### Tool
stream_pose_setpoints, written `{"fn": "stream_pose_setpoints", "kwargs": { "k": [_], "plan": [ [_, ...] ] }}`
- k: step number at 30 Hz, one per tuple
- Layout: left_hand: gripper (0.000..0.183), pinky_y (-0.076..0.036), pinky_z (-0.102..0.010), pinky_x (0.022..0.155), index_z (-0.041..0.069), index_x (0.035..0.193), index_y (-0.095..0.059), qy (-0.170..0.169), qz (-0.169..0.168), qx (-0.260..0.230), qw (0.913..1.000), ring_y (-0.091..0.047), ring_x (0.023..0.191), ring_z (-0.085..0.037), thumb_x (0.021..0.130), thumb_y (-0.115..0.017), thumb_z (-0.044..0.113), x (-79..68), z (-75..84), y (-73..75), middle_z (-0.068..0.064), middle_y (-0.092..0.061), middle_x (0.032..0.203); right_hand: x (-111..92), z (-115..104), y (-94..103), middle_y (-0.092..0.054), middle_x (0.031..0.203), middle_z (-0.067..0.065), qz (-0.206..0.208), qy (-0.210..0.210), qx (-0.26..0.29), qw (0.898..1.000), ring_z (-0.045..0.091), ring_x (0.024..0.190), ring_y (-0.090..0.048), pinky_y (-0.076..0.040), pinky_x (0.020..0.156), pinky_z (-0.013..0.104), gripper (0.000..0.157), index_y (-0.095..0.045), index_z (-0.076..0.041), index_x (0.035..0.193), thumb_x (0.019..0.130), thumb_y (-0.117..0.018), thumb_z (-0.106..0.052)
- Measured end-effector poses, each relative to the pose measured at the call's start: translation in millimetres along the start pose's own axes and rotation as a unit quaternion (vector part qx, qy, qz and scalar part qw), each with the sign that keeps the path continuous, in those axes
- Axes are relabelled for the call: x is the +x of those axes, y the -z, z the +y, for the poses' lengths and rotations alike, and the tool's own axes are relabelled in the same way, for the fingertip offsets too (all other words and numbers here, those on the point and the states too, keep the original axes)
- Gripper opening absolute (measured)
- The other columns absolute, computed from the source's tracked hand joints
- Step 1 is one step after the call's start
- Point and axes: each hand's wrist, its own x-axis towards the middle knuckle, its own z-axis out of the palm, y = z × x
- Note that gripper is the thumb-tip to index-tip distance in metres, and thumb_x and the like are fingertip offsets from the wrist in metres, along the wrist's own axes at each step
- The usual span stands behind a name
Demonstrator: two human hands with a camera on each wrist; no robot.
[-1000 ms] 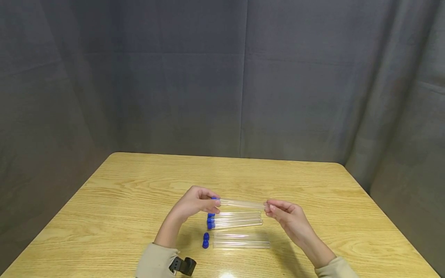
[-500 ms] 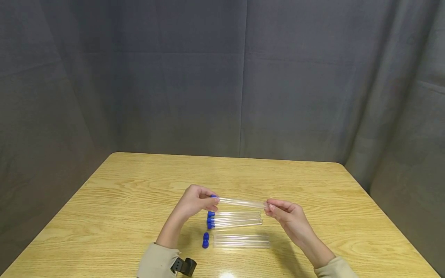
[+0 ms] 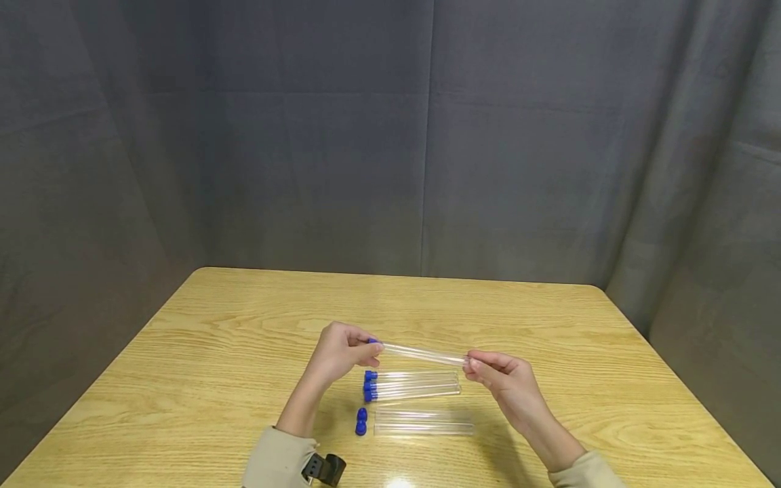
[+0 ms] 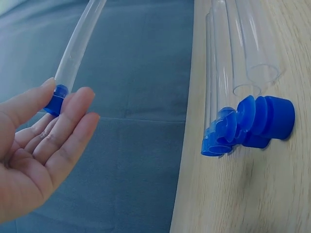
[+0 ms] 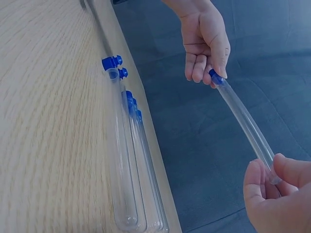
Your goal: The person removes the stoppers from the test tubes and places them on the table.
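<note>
A clear test tube (image 3: 421, 353) is held lengthwise above the table between both hands, its left end a little higher. My left hand (image 3: 343, 352) pinches the blue cap (image 4: 57, 100) seated in the tube's mouth, between thumb and fingers. At the rounded closed end, my right hand (image 3: 503, 379) grips the glass with thumb and fingertips, as the right wrist view also shows. Below the held tube lie several capped test tubes (image 3: 417, 385), their blue caps to the left. Nearer me are two uncapped tubes (image 3: 424, 423), with two loose blue caps (image 3: 361, 421) beside their open ends.
The wooden table (image 3: 244, 312) has rounded far corners. Grey curtains (image 3: 317, 149) hang behind it and along both sides. A black wrist strap with a small device (image 3: 325, 469) sits at the left sleeve.
My left hand has risen slightly and shifted a bit left with the capped end, so the tube slants more. The right hand has hardly moved.
</note>
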Motion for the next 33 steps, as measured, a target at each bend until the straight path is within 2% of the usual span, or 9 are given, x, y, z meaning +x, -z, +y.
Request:
{"fn": "stream_pose_setpoints", "kwargs": {
  "k": [4,10,14,21,33],
  "plan": [
    [0.015,-0.052,-0.033,0.067,-0.006,0.088,-0.066,-0.005,-0.012,0.002,0.9999,-0.065,0.064,-0.022,0.083,-0.063,0.007,0.0,0.1,1.6,-0.011,-0.065,0.073,0,1,0.4,-0.067,0.090,0.004,-0.001,0.002,0.002,1.000,0.013,0.082,-0.063,-0.048,0.078,0.028,0.018,-0.068,-0.003,0.095,0.085,-0.055,0.004],
    [0.016,-0.052,-0.033,0.068,-0.008,0.090,-0.065,-0.021,-0.077,-0.010,0.9968,-0.065,0.068,-0.026,0.085,-0.061,0.006,-0.5,-2.4,6.0,-0.015,-0.066,0.076,-1,1,4.2,-0.066,0.091,0.003,-0.007,-0.006,-0.001,1.000,0.012,0.084,-0.062,-0.048,0.079,0.026,0.018,-0.068,-0.005,0.096,0.086,-0.054,0.003],
    [0.018,-0.052,-0.035,0.070,-0.009,0.091,-0.065,-0.027,-0.100,-0.020,0.9945,-0.065,0.070,-0.029,0.085,-0.060,0.007,-0.8,-3.8,8.6,-0.015,-0.066,0.077,-1,0,5.7,-0.066,0.091,0.003,-0.015,-0.003,0.000,1.000,0.012,0.083,-0.062,-0.048,0.079,0.025,0.019,-0.067,-0.005,0.097,0.087,-0.053,0.003],
    [0.017,-0.051,-0.035,0.071,-0.006,0.091,-0.065,-0.022,-0.086,-0.015,0.9959,-0.065,0.069,-0.025,0.085,-0.061,0.010,-1.0,-4.3,12.2,-0.013,-0.066,0.077,-1,-1,7.1,-0.065,0.092,0.004,-0.013,-0.001,0.001,1.000,0.013,0.084,-0.062,-0.048,0.079,0.025,0.018,-0.066,-0.004,0.097,0.087,-0.053,0.004],
    [0.017,-0.052,-0.035,0.069,-0.006,0.091,-0.065,-0.015,-0.085,-0.022,0.9960,-0.065,0.071,-0.030,0.084,-0.062,0.009,-1.7,-4.2,12.6,-0.018,-0.065,0.078,-2,-2,8.2,-0.066,0.090,0.003,-0.016,-0.018,0.006,1.000,0.013,0.084,-0.062,-0.047,0.079,0.025,0.018,-0.067,-0.006,0.096,0.087,-0.053,0.002]
  ]
}}
